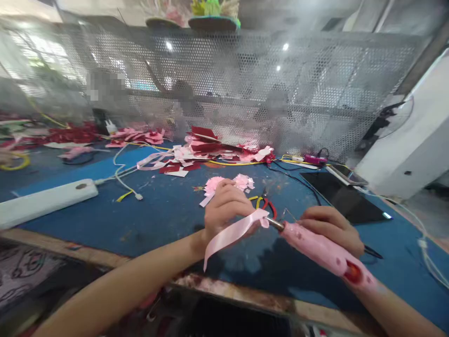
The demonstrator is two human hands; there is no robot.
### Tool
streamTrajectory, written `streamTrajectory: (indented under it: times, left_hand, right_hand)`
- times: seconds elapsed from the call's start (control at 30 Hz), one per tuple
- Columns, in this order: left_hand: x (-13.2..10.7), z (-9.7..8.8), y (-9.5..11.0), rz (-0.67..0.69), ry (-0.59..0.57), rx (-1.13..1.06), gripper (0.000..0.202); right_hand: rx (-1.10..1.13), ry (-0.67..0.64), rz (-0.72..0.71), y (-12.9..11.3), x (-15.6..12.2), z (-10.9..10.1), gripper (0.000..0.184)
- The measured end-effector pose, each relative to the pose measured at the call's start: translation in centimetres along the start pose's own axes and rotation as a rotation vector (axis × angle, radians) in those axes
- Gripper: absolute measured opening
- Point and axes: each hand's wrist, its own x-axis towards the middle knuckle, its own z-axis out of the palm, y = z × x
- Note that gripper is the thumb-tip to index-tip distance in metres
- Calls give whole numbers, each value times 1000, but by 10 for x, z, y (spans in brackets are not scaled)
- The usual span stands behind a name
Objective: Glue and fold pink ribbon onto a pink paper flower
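Note:
My left hand (226, 206) is closed in a pinch on a strip of pale pink ribbon (231, 233), whose loose end hangs down toward the table's front edge. My right hand (333, 229) is wrapped round a pink glue gun (321, 250). The gun's metal nozzle (275, 223) touches the folded ribbon end right at my left fingers. Both hands hover just above the blue table top (157, 210).
Small pink ribbon flowers (228, 183) and red-handled pliers (268, 203) lie just behind my hands. Piles of pink and red ribbon scraps (210, 150) sit further back. A white power strip (45, 201) lies at left, a dark tablet (343, 199) at right. A perforated metal screen (245, 89) closes the back.

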Motion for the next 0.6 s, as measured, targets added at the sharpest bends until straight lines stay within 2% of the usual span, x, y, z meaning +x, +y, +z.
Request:
streamTrajectory:
  times: [0.13, 0.23, 0.33, 0.4, 0.47, 0.6]
  left_hand:
    - [3, 0, 1, 26, -2, 23, 21]
    - [6, -1, 1, 60, 34, 6, 17]
    - [5, -3, -3, -35, 24, -35, 15]
    - [3, -4, -6, -188, -22, -92, 13]
    - [0, -3, -9, -381, -45, -202, 12]
    - [-2, 7, -16, -678, -21, -527, 18]
  right_hand:
    - [-17, -18, -38, 3, 1, 0, 17]
    - [-68, 12, -161, 14, 4, -5, 21]
    - [-133, 8, -227, 32, 6, -15, 21]
    - [-204, -16, -179, 46, 6, -22, 19]
    - [-324, -85, -64, 61, 5, -26, 16]
    - [-614, -404, 298, 89, -5, -21, 16]
